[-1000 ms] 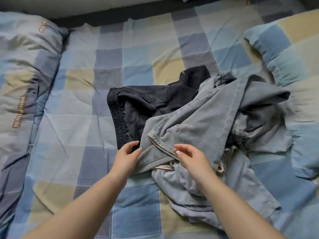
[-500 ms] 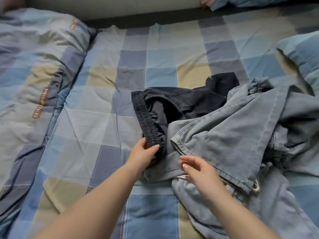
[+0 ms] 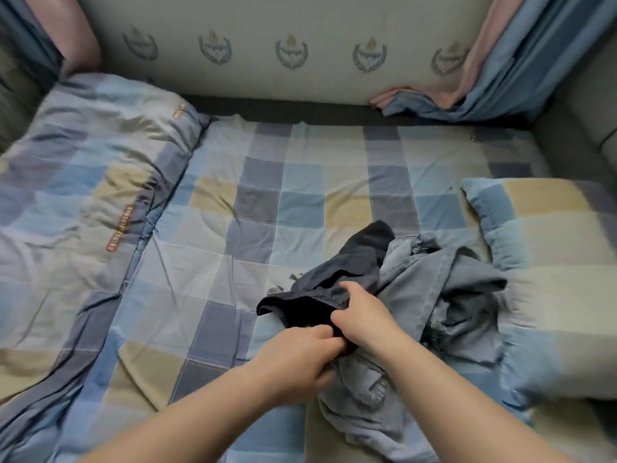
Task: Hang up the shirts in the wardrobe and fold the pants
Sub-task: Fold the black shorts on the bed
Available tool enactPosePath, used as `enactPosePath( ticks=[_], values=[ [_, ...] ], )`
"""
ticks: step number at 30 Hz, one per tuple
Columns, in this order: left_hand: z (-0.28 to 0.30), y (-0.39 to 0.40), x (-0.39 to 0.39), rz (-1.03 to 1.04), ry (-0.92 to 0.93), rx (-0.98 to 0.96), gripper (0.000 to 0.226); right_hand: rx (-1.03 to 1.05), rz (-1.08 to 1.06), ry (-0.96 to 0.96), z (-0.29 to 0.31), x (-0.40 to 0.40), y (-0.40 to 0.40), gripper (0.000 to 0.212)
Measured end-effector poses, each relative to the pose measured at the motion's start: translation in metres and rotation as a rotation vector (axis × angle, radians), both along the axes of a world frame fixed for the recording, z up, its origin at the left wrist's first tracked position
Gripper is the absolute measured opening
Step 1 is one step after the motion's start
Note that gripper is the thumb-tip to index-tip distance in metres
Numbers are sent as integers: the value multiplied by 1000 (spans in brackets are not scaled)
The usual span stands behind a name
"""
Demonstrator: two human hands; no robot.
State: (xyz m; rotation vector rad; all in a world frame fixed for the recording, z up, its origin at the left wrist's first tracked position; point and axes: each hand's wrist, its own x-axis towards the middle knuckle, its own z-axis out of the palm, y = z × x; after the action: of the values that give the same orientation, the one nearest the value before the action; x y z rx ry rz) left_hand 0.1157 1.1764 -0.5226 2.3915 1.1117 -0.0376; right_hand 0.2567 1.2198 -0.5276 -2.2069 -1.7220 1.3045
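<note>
Both our hands, left hand [image 3: 300,355] and right hand [image 3: 360,315], grip the dark pants [image 3: 334,285]; nothing folded yet, denim garments [image 3: 444,295] heaped on bed [image 3: 267,202].

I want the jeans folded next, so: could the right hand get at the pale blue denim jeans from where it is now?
Probably yes. The right hand grips the dark navy elastic-waist pants, and the pale blue denim jeans lie heaped right beside it with nothing over them. It would have to let go of the dark pants first.

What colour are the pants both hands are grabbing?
Dark navy, almost black pants, seen in the head view.
</note>
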Motion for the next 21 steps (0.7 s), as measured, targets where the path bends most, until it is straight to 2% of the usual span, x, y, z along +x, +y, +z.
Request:
enactPosePath(
  ticks=[3,7,10,13,15,17,21],
  values=[
    [49,-7,3,8,-33,3,45,-2,2,-117,49,22,-3,51],
    [135,2,-3,-64,-86,-69,34,-29,-2,-228,117,52,-8,39],
    [202,8,-12,-144,-50,-9,31,-62,-20,-240,169,65,-13,21],
    [264,6,-19,-185,-44,91,27,-40,-63,-276,214,67,-13,15],
    [302,2,-26,-201,-35,152,28,-78,-154,-136,241,67,-16,9],
    [336,-1,-39,-173,-33,190,31,-25,-305,82,267,68,-21,14],
    [382,-8,-73,33,-103,222,27,61,-700,589,312,60,-31,18]
  ],
)
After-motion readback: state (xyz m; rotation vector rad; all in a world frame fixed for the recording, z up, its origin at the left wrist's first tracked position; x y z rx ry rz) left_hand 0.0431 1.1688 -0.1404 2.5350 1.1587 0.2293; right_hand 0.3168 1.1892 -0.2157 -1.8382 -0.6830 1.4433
